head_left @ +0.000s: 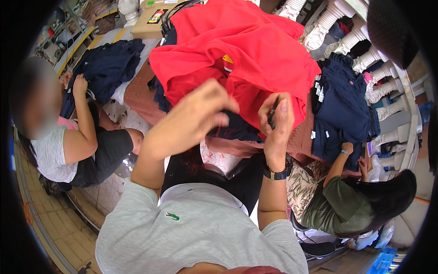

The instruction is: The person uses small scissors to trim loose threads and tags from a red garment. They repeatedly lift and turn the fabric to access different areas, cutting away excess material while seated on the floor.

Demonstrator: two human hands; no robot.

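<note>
A large red garment lies heaped on the table before me, with a small yellow and white patch showing among its folds. My left hand is raised over its near edge, palm down, fingers curled and smeared by motion; whether they pinch anything is unclear. My right hand, with a dark watch on its wrist, is closed around a small dark tool at the garment's near right edge. The fingers cover most of that tool, so its kind does not show. Dark navy cloth peeks out beneath the red fabric.
Stacked navy garments lie at the right, where a person in a green shirt works. At the left another person handles a navy garment. A cardboard box stands at the back. White balusters line the far right.
</note>
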